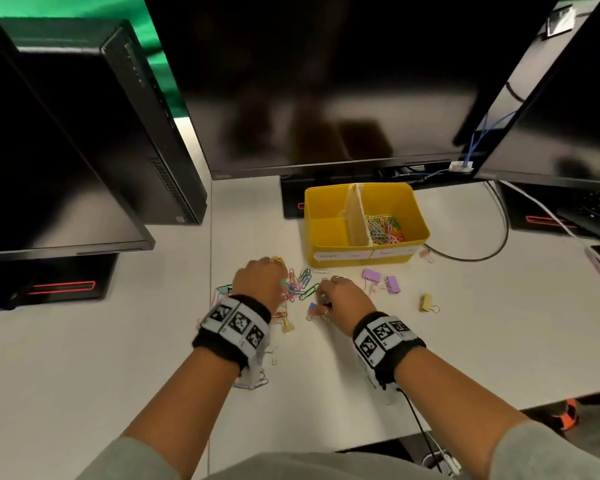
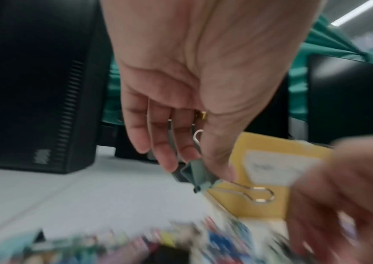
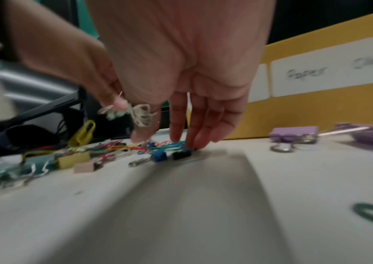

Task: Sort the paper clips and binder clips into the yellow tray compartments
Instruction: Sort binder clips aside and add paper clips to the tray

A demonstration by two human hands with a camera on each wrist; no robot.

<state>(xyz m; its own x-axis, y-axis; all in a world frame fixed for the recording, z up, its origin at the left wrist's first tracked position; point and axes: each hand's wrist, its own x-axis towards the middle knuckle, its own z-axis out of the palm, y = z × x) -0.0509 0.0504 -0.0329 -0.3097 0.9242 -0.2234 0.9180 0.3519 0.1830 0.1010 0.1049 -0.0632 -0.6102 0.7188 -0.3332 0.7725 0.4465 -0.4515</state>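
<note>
The yellow tray (image 1: 419, 216) stands behind the hands, split by a divider; coloured paper clips (image 1: 385, 228) lie in its right compartment and the left one looks bare. A mixed pile of clips (image 1: 303, 285) lies on the desk between both hands. My left hand (image 2: 198, 169) pinches a grey-green binder clip (image 2: 200, 176) between thumb and fingers, just above the pile. My right hand (image 3: 169, 141) reaches down with straight fingers, the tips touching paper clips beside a blue binder clip (image 3: 158, 157) and a black one (image 3: 181, 155).
Two purple binder clips (image 1: 371, 274) (image 1: 392, 284) and a yellow one (image 1: 426, 302) lie right of the pile. Three dark monitors ring the desk, and a computer tower (image 1: 146, 133) stands at the left. A black cable (image 1: 499, 244) curves beside the tray.
</note>
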